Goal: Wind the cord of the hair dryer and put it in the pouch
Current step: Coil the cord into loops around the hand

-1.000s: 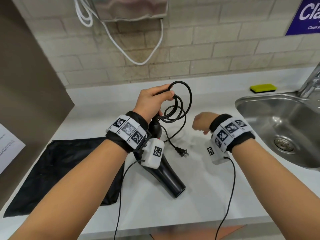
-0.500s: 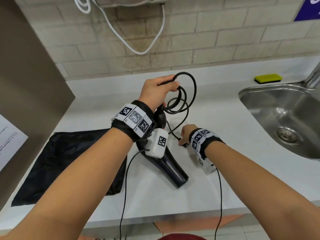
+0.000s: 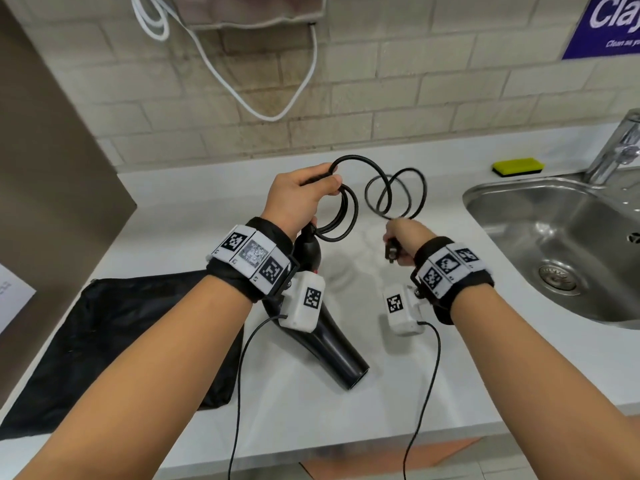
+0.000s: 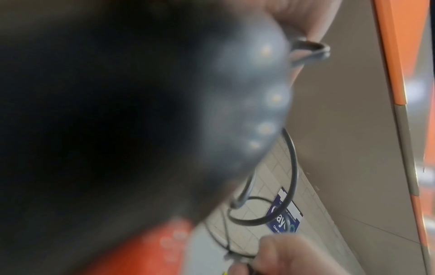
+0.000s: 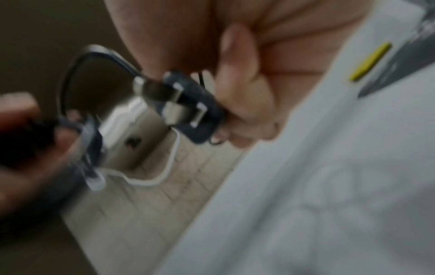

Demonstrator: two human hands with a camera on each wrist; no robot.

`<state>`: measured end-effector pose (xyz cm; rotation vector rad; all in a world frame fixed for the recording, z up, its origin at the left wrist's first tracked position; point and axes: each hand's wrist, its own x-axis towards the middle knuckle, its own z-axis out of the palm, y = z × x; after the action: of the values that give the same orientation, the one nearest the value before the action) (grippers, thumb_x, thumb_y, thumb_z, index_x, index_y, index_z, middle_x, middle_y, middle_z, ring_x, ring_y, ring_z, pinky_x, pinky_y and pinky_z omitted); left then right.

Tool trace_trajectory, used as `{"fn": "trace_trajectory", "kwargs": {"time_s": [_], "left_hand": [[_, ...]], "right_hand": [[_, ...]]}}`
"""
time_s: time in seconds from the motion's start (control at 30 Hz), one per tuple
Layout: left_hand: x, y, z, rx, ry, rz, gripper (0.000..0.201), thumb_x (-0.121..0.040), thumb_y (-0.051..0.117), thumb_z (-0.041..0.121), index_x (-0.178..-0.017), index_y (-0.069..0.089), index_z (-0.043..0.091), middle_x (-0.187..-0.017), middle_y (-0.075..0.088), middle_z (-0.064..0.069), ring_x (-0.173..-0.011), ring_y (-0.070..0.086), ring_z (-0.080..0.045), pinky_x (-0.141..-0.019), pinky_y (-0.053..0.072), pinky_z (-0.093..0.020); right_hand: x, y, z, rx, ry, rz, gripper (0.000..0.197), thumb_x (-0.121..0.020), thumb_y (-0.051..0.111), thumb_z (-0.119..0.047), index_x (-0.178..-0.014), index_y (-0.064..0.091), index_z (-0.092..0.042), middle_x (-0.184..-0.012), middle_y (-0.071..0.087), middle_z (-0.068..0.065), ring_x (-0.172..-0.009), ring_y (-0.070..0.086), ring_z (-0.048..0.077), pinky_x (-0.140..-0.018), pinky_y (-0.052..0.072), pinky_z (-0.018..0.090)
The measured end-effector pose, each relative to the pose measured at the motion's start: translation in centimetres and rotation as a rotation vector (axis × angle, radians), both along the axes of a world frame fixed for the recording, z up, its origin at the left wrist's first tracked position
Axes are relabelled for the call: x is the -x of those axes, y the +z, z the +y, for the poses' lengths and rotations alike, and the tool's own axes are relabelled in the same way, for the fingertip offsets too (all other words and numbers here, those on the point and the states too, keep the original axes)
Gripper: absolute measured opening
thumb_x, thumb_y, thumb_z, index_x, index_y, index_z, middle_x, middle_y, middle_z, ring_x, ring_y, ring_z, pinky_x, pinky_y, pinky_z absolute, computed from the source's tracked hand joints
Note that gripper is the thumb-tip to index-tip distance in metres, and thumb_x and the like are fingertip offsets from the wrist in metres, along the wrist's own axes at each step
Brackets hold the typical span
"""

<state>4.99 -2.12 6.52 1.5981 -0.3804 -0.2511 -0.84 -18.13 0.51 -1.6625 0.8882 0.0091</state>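
Observation:
The black hair dryer (image 3: pixel 332 344) hangs from my left hand (image 3: pixel 301 199), nozzle pointing down toward me over the white counter (image 3: pixel 450 375). That hand grips the dryer's handle together with several wound loops of the black cord (image 3: pixel 341 216). My right hand (image 3: pixel 401 240) holds the cord's plug (image 5: pixel 195 111), prongs showing, with loose loops of the cord's free end (image 3: pixel 394 195) standing above it. The black pouch (image 3: pixel 114 327) lies flat on the counter at the left. In the left wrist view the dryer body (image 4: pixel 117 111) fills the frame, blurred.
A steel sink (image 3: pixel 561 244) with a tap (image 3: pixel 620 147) is sunk into the counter at the right. A yellow sponge (image 3: pixel 517 166) lies behind it. A white cable (image 3: pixel 263 109) hangs on the brick wall. A brown panel (image 3: pixel 52 150) stands at the left.
My right hand went down to the counter, picked up the plug and has lifted it, so the cord's free end now curls up in loops beside the left hand.

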Motion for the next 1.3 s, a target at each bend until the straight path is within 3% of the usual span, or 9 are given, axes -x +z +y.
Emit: {"fn": "trace_trajectory", "kwargs": {"time_s": [0.13,0.3,0.43,0.53,0.73,0.83,0.93,1.1,1.3], "left_hand": [[-0.2,-0.1,-0.1,0.005,0.021,0.020,0.022,-0.086,0.066,0.016,-0.108,0.068,0.015,-0.082,0.068,-0.005,-0.031,0.040,-0.004,-0.039,0.034,-0.019],[-0.2,-0.2,-0.2,0.014,0.037,0.028,0.024,-0.086,0.066,0.018,-0.110,0.067,0.015,-0.085,0.068,-0.005,-0.032,0.042,-0.003,-0.039,0.035,-0.020],[0.0,0.0,-0.1,0.017,0.023,0.062,0.015,-0.085,0.067,0.018,-0.100,0.067,0.017,-0.088,0.067,-0.008,-0.033,0.040,-0.003,-0.040,0.035,-0.020],[0.2,0.2,-0.1,0.040,0.003,0.092,0.013,-0.086,0.066,0.016,-0.099,0.067,0.014,-0.085,0.066,-0.008,-0.034,0.044,-0.002,-0.038,0.034,-0.019],[0.2,0.2,-0.1,0.062,-0.019,0.129,0.005,-0.085,0.066,0.015,-0.089,0.068,0.016,-0.077,0.067,-0.004,-0.034,0.037,-0.005,-0.037,0.032,-0.018],[0.2,0.2,-0.1,0.039,-0.051,0.098,0.009,-0.083,0.068,0.013,-0.092,0.067,0.014,-0.074,0.064,-0.004,-0.039,0.046,-0.004,-0.037,0.032,-0.017],[0.2,0.0,-0.1,0.056,-0.071,0.096,0.005,-0.082,0.068,0.012,-0.086,0.067,0.015,-0.070,0.062,-0.005,-0.048,0.050,-0.007,-0.042,0.036,-0.017],[0.3,0.0,-0.3,0.111,-0.048,0.123,0.003,-0.085,0.066,0.014,-0.085,0.066,0.011,-0.059,0.063,0.001,-0.035,0.047,-0.002,-0.036,0.034,-0.014],[0.1,-0.4,-0.6,0.114,-0.034,0.113,0.005,-0.081,0.071,0.022,-0.081,0.069,0.017,-0.071,0.069,-0.001,-0.076,0.065,-0.013,-0.056,0.041,-0.027]], "right_hand": [[-0.2,1.9,0.6,-0.391,-0.205,-0.502,0.024,-0.090,0.039,-0.004,-0.068,0.045,-0.008,-0.063,0.040,0.007,-0.035,0.040,0.010,-0.035,0.038,0.017],[0.2,2.6,2.7,-0.515,0.064,-0.824,0.023,-0.092,0.040,0.007,-0.081,0.051,-0.010,-0.066,0.061,0.003,-0.054,0.061,0.009,-0.066,0.057,0.028],[-0.2,1.7,3.9,0.005,0.125,-0.750,0.025,-0.083,0.060,0.005,-0.083,0.060,-0.021,-0.075,0.063,-0.006,-0.063,0.059,-0.001,-0.062,0.046,0.015],[-0.8,1.7,4.8,0.104,0.054,-0.849,0.031,-0.076,0.067,0.006,-0.076,0.057,-0.023,-0.070,0.058,-0.007,-0.056,0.055,-0.010,-0.060,0.044,0.008],[-2.2,1.7,5.7,0.374,-0.010,-0.920,0.041,-0.061,0.071,-0.018,-0.076,0.036,-0.033,-0.077,0.044,0.002,-0.068,0.046,0.015,-0.059,0.042,0.027],[-3.0,1.6,5.5,0.315,0.098,-0.917,0.041,-0.066,0.056,-0.007,-0.101,0.041,-0.020,-0.094,0.052,0.008,-0.071,0.055,0.017,-0.060,0.048,0.025],[-3.7,1.5,5.1,0.286,0.232,-0.812,0.052,-0.079,0.056,0.001,-0.124,0.033,-0.014,-0.097,0.058,0.006,-0.057,0.056,-0.001,-0.057,0.047,0.017],[-3.0,0.2,3.5,0.215,0.343,-0.700,0.029,-0.076,0.057,-0.021,-0.104,0.049,-0.018,-0.077,0.057,-0.001,-0.062,0.055,0.005,-0.058,0.045,0.020],[-1.5,-2.2,0.8,0.285,0.428,-0.541,0.022,-0.092,0.048,-0.002,-0.108,0.054,-0.015,-0.077,0.051,-0.015,-0.065,0.050,-0.010,-0.062,0.038,0.002]]}}
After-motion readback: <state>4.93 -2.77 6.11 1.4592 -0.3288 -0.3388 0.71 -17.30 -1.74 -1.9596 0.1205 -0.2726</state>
